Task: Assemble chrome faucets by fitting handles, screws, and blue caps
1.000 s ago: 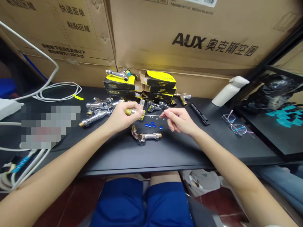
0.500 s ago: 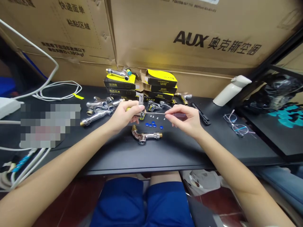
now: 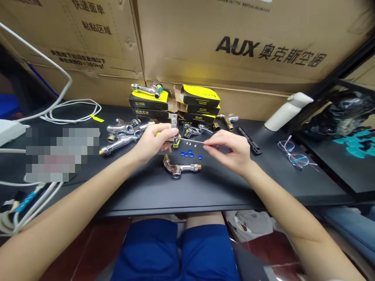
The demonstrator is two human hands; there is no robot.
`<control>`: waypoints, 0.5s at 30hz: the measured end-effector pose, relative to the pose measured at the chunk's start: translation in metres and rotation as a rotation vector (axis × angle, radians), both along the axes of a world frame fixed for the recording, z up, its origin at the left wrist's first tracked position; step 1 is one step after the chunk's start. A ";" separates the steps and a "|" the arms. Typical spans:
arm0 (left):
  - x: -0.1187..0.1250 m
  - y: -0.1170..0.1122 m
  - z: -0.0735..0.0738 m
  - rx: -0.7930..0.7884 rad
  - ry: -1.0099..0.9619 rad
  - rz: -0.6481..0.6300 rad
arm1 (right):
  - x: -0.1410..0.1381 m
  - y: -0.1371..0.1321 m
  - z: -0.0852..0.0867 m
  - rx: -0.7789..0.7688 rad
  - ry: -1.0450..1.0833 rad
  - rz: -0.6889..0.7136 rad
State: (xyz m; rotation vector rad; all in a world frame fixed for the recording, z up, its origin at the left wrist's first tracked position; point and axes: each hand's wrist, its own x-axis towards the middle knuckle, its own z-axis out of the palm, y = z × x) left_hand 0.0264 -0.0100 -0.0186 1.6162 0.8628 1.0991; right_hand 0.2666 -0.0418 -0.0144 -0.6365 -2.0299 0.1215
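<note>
My left hand (image 3: pixel 154 142) is closed around a chrome faucet handle (image 3: pixel 174 120) with a yellow part beneath it, held upright just above the table. My right hand (image 3: pixel 231 150) pinches a screwdriver (image 3: pixel 190 141), its thin shaft pointing left with the tip at the handle's base. Most of the screwdriver's grip is hidden by my fingers. Below the shaft lie several small screws (image 3: pixel 190 144) and several blue caps (image 3: pixel 186 155). Nearer to me a chrome faucet body (image 3: pixel 176 170) with brass ends rests on the black table (image 3: pixel 140 195).
Chrome faucet bodies (image 3: pixel 124 134) are piled on the left. Behind stand stacked black-yellow boxes (image 3: pixel 202 102), one faucet (image 3: pixel 148 91) lying on top. Further right are faucet levers (image 3: pixel 195 129), a black utility knife (image 3: pixel 249 140), glasses (image 3: pixel 297 159) and a white bottle (image 3: pixel 288 111). White cables (image 3: pixel 73 107) lie left.
My right hand has shifted slightly right and its fingers have rolled over the screwdriver's grip, covering more of it. My left hand keeps its hold on the faucet handle.
</note>
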 end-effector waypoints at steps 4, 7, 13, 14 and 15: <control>-0.001 0.000 0.001 0.052 0.063 0.031 | 0.000 -0.003 -0.003 -0.077 -0.016 0.040; -0.003 -0.002 0.003 0.150 0.151 0.066 | 0.000 -0.005 -0.005 -0.313 0.036 0.038; -0.005 -0.005 0.004 0.250 0.224 0.097 | 0.002 -0.001 -0.003 -0.556 0.163 -0.039; -0.004 -0.005 0.003 0.239 0.217 0.113 | 0.002 -0.001 -0.002 -0.530 0.152 -0.057; -0.004 -0.004 0.003 0.226 0.213 0.128 | 0.003 -0.001 -0.002 -0.491 0.126 -0.081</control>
